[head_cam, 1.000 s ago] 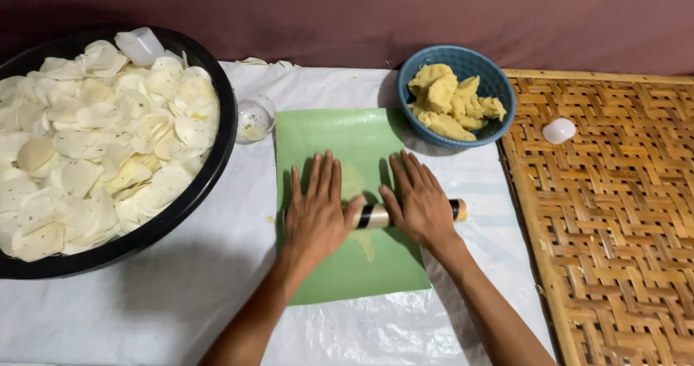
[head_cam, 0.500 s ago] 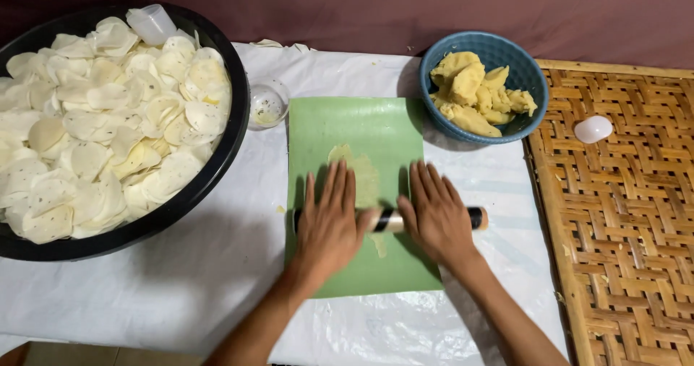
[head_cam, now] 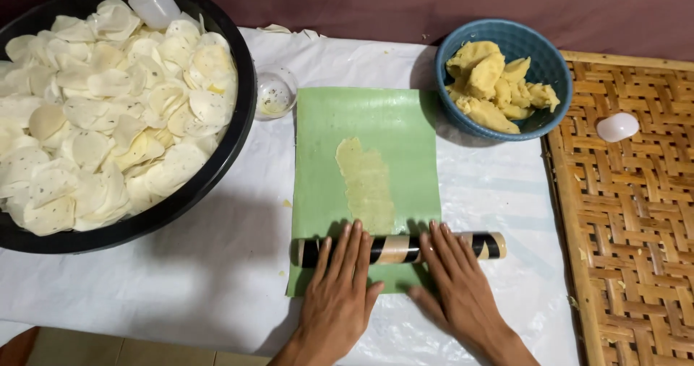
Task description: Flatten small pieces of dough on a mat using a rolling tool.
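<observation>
Left hand (head_cam: 338,294): flat, palm down, fingers spread and stretched forward. Fingertips lie on top of the rolling pin (head_cam: 399,248); no closed grip, nothing clasped. Right hand (head_cam: 457,286): same posture, fingers splayed over the pin just right of centre, thumb out to the side on the sheet. Grip apart on both hands, pressing rather than holding.

Rolling pin: a cylinder with black and tan bands, lying crosswise on the near end of the green sheet (head_cam: 394,127), its right end sticking out past the sheet's edge.

Green sheet: rectangular, flat on the white plastic cover (head_cam: 491,192) of the counter. A thin, pale strip of flattened dough (head_cam: 367,185) runs down its middle, from mid-sheet to just in front of the pin.

Surroundings: large black basin (head_cam: 242,131) at left, heaped with thin pale rounds; a small clear cup lies at its far rim. Small glass dish (head_cam: 275,93) between basin and sheet. Blue bowl (head_cam: 553,70) with yellow dough lumps just beyond the sheet's far right corner. Woven bamboo tray (head_cam: 629,229) at right, bearing a small white cap (head_cam: 617,127).
</observation>
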